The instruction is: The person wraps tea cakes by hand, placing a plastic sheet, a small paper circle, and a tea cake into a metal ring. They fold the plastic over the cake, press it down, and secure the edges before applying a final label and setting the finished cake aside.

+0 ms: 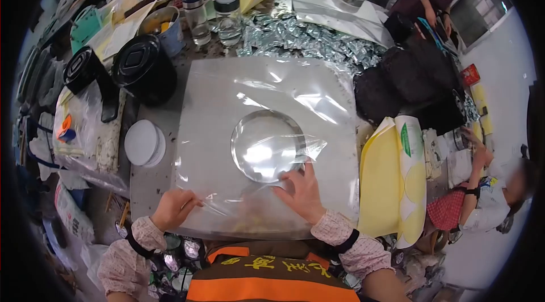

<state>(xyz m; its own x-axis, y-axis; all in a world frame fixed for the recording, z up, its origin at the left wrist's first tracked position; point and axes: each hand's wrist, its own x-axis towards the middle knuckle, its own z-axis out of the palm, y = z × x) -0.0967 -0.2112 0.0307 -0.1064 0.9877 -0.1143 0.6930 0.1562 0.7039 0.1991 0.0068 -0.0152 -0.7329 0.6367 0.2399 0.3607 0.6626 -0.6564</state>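
On the pale square board (193,109) lies a round, shiny disc with a clear rim (267,126). Clear plastic film (318,106) spreads over the board and the disc, wrinkled and full of glare. My left hand (172,209) is at the board's lower left, thumb and fingertips pinched together on the film, which runs in creases toward the disc. At the disc's lower right edge is my right hand (302,193). Its thumb and index finger stand apart, fingertips touching the film right at the rim, and the other fingers curl.
Left of the board are white round discs (142,143) and a black canister (145,69). Glass jars (228,18) and crumpled foil (301,40) lie behind. Yellow backing sheets (377,182) and a label roll (410,177) flank the right. Two other people (491,205) work there.
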